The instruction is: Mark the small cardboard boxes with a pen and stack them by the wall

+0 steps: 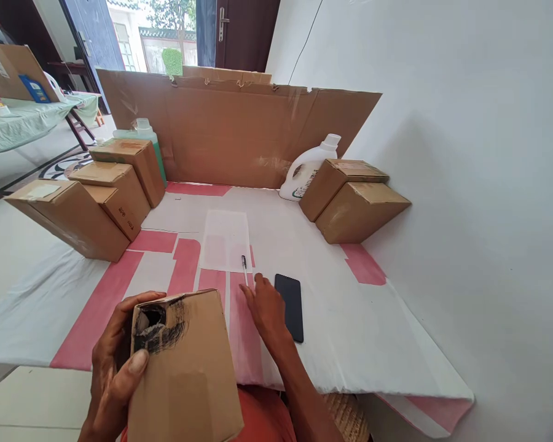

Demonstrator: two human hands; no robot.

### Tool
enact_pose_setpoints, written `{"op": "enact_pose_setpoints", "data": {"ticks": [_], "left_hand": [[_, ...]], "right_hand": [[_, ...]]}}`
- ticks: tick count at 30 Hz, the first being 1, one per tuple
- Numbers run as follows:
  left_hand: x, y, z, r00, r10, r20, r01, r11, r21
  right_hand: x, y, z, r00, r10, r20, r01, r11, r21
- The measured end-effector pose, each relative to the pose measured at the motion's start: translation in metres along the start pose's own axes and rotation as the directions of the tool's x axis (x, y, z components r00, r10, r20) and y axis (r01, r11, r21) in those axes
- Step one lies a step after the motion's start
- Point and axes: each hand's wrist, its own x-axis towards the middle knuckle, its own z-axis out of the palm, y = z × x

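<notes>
Four brown boxes stacked at the left, two boxes at the right, a white jug beside them, a cardboard sheet propped behind.

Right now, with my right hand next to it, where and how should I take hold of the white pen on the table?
Probably pinch the white pen at the middle of its thin barrel, coming from above. It lies flat, partly on the white paper sheet, pointing away from you, so thumb and fingers can close across it from left and right. The right hand is just short of its near end; the left hand grips the brown cardboard box.
</notes>
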Motion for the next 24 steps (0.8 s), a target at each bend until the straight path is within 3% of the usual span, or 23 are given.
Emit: {"op": "enact_pose_setpoints", "data": {"ticks": [3,6,8,12,18,20,24], "left_hand": [[0.000,-0.008,0.003,0.997,0.023,-0.070,-0.029,0.996,-0.084],[0.002,-0.016,0.016,0.997,0.049,-0.063,-0.056,0.991,-0.120],[0.007,-0.020,0.031,0.994,0.099,0.038,-0.094,0.990,-0.104],[0.016,-0.020,0.052,0.943,0.179,0.279,-0.169,0.984,-0.059],[0.011,-0.019,0.039,0.867,0.109,0.486,-0.099,0.994,-0.045],[0.004,-0.019,0.032,0.847,0.078,0.527,-0.058,0.997,-0.054],[-0.008,-0.020,0.025,0.843,0.057,0.535,-0.035,0.998,-0.051]], "right_hand": [[-0.016,0.025,-0.008,0.982,0.159,-0.107,-0.161,0.987,-0.012],[-0.028,0.054,-0.008,0.945,0.310,-0.105,-0.311,0.950,0.007],[-0.030,0.069,-0.004,0.936,0.347,-0.064,-0.343,0.937,0.057],[-0.020,0.088,0.003,0.924,0.383,-0.005,-0.372,0.900,0.227],[-0.027,0.106,0.005,0.942,0.328,0.067,-0.307,0.766,0.565],[-0.042,0.109,-0.003,0.949,0.284,0.133,-0.292,0.644,0.707],[-0.082,0.105,-0.041,0.926,0.210,0.315,-0.342,0.107,0.934]]}}
